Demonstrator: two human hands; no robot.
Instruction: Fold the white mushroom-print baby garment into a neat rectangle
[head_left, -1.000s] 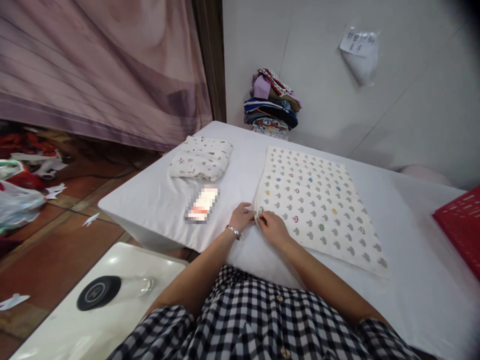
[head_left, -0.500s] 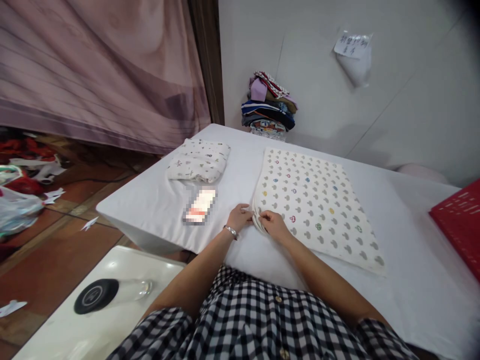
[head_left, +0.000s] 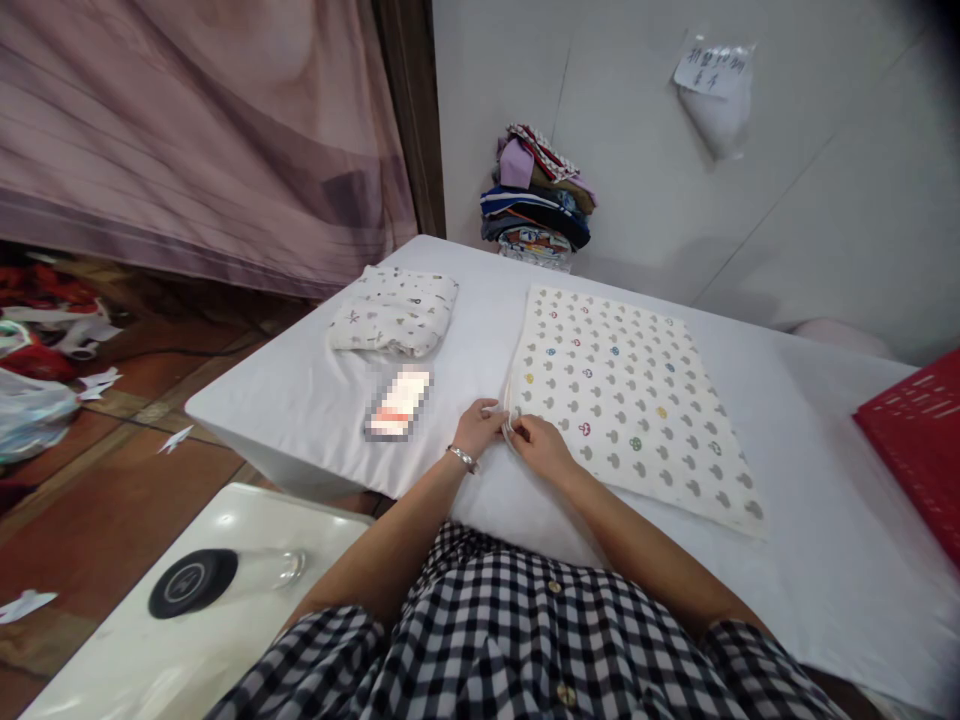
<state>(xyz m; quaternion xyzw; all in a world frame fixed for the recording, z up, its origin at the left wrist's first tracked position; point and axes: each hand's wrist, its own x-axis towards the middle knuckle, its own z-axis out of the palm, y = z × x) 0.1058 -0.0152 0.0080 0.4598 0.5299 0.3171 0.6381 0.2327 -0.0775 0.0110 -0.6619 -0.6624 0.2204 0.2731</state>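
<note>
A white cloth printed with small mushrooms lies folded flat in front of me, its layers meeting at the near left corner. My left hand, with a silver bracelet at the wrist, pinches the edge of that corner. Right beside it, my right hand grips the same corner with curled fingers. Farther left lies a second folded white cloth with small prints. Between that bundle and my left hand is a blurred-out phone-like object.
The white-covered table reaches the wall. A stack of folded clothes stands behind it. A red object is at the right edge. On a cream surface at lower left lies a clear bottle with a black base.
The view has shifted slightly. My fingers have shifted a little at the cloth's corner, where the layers now look closer together.
</note>
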